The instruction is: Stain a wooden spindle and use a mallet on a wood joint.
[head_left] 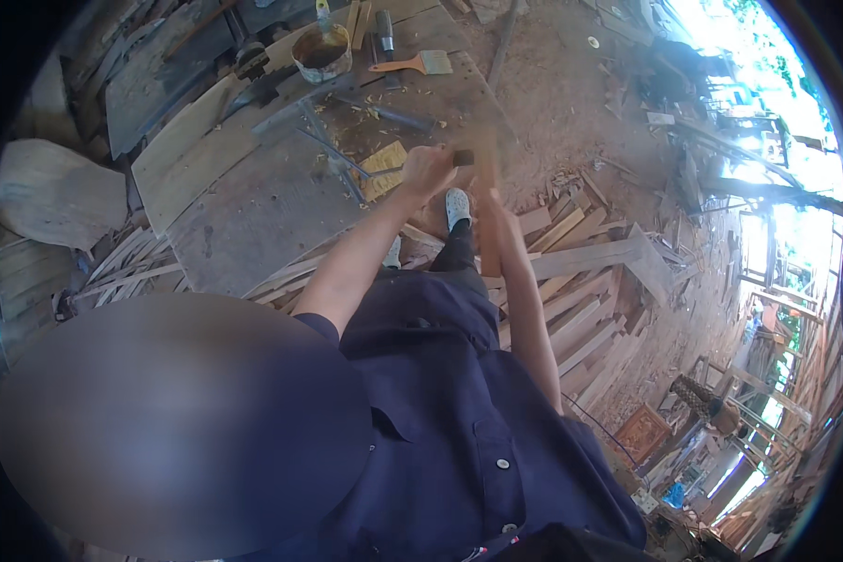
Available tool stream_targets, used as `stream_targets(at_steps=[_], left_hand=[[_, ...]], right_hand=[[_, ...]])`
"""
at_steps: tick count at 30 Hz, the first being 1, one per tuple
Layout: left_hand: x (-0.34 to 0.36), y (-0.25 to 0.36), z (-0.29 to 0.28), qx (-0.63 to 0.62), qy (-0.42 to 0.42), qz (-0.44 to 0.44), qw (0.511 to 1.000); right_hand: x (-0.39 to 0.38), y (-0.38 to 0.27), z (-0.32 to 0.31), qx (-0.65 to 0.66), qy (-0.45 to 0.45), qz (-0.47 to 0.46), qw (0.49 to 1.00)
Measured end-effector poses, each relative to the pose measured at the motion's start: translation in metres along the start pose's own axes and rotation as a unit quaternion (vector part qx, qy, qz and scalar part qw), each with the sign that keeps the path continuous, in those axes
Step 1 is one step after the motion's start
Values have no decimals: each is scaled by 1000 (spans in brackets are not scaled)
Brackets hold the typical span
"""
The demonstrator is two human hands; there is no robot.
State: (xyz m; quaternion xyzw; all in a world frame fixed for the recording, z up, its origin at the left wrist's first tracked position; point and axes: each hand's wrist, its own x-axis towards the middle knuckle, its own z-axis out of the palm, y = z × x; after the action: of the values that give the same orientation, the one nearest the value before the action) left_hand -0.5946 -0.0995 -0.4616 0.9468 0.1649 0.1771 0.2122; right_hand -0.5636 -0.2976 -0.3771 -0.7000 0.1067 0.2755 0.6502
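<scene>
My left hand is closed in front of me, past the near right edge of the workbench. At its fingers is a small dark block-like piece whose kind I cannot make out. My right hand is closed around a light-brown wooden board, which stretches above and below it. The board's far end is blurred by motion and lies close beside the dark piece. Whether the two touch is unclear.
The worn workbench on the left carries a paint pot, a flat paintbrush, a metal frame-like tool, a yellow sheet and shavings. Stacked timber offcuts lie on the floor to the right, near my feet.
</scene>
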Motion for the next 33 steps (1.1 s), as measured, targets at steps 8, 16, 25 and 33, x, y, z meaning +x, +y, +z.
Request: stream_targets(at_steps=[8, 16, 25, 33], left_hand=[[-1, -6, 16, 11, -3, -5, 1000], [4, -3, 18, 23, -41, -26, 999], [4, 6, 21, 31, -87, -38, 995], [7, 0, 24, 30, -51, -38, 998]], right_hand=[[28, 16, -13, -136, -87, 51, 986], [28, 13, -11, -85, -85, 74, 990], [41, 19, -8, 78, 62, -23, 995], [34, 28, 1, 77, 87, -65, 991]])
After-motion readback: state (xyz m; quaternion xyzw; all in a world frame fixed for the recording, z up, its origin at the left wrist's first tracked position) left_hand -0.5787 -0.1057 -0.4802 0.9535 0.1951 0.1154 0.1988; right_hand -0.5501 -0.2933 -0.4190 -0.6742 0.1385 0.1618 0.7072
